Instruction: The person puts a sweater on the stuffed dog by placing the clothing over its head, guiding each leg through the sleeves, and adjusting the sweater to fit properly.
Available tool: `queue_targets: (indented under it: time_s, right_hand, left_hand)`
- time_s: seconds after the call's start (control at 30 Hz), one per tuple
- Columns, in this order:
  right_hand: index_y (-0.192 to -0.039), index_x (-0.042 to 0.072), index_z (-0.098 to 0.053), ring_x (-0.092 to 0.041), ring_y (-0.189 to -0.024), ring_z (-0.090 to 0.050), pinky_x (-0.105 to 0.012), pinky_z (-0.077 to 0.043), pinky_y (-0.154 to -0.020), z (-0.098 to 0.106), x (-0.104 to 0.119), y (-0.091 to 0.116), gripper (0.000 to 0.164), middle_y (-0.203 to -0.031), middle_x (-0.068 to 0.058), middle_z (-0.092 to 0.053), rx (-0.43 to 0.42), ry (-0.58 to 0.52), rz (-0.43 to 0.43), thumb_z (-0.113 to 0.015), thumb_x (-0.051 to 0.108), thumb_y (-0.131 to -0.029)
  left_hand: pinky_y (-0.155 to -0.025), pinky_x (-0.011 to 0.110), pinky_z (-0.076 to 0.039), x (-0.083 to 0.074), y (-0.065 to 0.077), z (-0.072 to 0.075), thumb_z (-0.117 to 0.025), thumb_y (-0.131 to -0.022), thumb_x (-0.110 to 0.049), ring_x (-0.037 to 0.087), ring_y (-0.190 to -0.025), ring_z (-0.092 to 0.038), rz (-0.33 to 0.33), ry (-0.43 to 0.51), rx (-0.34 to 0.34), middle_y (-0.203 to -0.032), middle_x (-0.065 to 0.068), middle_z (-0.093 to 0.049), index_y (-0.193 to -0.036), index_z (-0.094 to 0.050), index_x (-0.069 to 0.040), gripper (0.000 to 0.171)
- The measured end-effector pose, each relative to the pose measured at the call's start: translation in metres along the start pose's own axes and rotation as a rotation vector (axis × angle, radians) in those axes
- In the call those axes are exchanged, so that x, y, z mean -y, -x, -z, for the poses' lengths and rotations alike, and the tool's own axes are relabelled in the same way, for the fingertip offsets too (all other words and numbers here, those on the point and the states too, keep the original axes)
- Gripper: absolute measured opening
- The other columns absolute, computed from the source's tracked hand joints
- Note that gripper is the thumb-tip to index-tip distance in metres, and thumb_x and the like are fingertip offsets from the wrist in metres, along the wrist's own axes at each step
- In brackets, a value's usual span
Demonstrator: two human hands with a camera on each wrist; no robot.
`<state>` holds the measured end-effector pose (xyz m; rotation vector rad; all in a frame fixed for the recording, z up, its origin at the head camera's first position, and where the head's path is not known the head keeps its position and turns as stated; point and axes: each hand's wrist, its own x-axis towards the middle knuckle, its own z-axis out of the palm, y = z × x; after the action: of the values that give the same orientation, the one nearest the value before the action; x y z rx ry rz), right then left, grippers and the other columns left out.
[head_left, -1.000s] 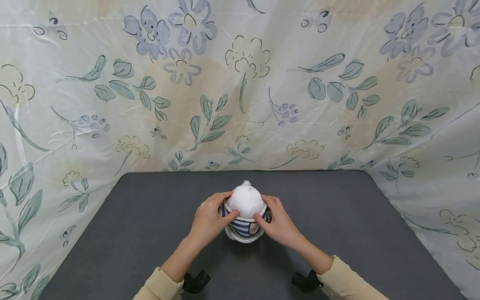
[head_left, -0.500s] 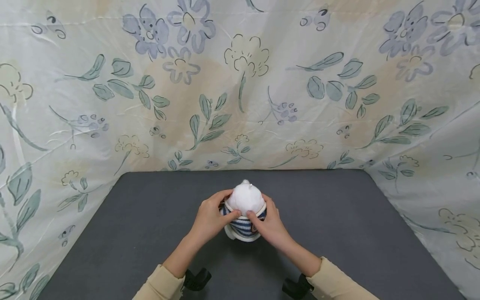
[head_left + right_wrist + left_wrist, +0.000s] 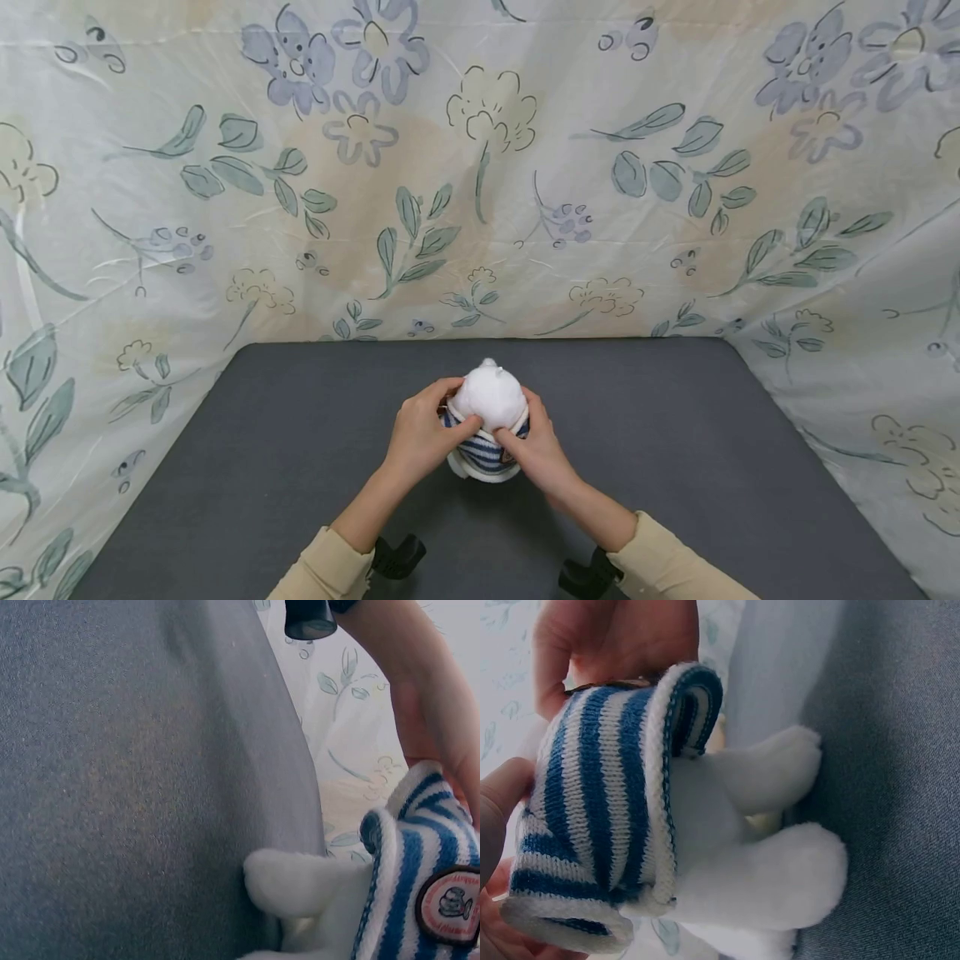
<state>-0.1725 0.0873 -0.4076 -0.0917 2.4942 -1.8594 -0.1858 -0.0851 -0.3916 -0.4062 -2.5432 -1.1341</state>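
A white plush toy (image 3: 491, 397) wearing a blue and white striped knitted sweater (image 3: 480, 452) is between both hands at the middle of the table. My left hand (image 3: 422, 429) grips its left side, and my right hand (image 3: 542, 448) holds the right side. Both thumbs pinch the sweater's cream rim just below the toy's round white top. The other fingers go behind the toy and are mostly hidden. The left wrist view has the plush legs (image 3: 769, 877) sticking out under the sweater towards the table. A round patch (image 3: 453, 904) shows on the sweater in the right wrist view.
The dark grey tabletop (image 3: 300, 417) spreads around the hands. Behind it and at both sides hangs a flower-printed cloth (image 3: 525, 208). Black wrist mounts (image 3: 400, 557) sit by the beige sleeves (image 3: 330, 567).
My right hand has shifted left, its thumb now closer to the left thumb and partly covering the patch. The left hand stays nearly where it was, still holding the plush toy.
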Motion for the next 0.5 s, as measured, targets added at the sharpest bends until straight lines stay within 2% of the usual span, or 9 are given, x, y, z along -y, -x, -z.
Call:
queue_targets:
  time_s: [0.1, 0.33, 0.5]
  right_hand:
    - [-0.141, 0.012, -0.028, -0.029, -0.118, -0.026, -0.048, -0.032, -0.089, -0.002, 0.002, 0.003, 0.07, -0.136, -0.013, -0.033, 0.009, -0.018, 0.002, -0.059, 0.01, -0.078]
    - [-0.144, 0.014, -0.021, -0.03, -0.124, -0.02, -0.054, -0.027, -0.093, -0.007, 0.005, 0.01, 0.078, -0.142, -0.012, -0.025, 0.028, -0.045, -0.003, -0.058, 0.002, -0.076]
    - [-0.145, 0.016, -0.02, -0.03, -0.124, -0.021, -0.05, -0.03, -0.091, -0.008, 0.004, 0.013, 0.081, -0.143, -0.011, -0.025, 0.026, -0.025, 0.013, -0.058, -0.001, -0.075]
  left_hand:
    - [-0.072, 0.033, -0.052, 0.0, 0.0, 0.0, -0.077, -0.072, -0.028, 0.016, -0.09, -0.063, 0.007, -0.012, -0.009, -0.105, 0.004, -0.066, -0.116, -0.062, -0.01, 0.05]
    - [-0.071, 0.034, -0.052, 0.001, -0.001, 0.001, -0.078, -0.071, -0.026, 0.017, -0.089, -0.064, 0.024, -0.028, -0.023, -0.101, 0.003, -0.067, -0.113, -0.063, -0.012, 0.047]
    - [-0.066, 0.033, -0.051, 0.0, -0.001, 0.001, -0.078, -0.07, -0.027, 0.016, -0.082, -0.063, 0.054, -0.043, -0.035, -0.098, 0.001, -0.068, -0.109, -0.065, -0.014, 0.043]
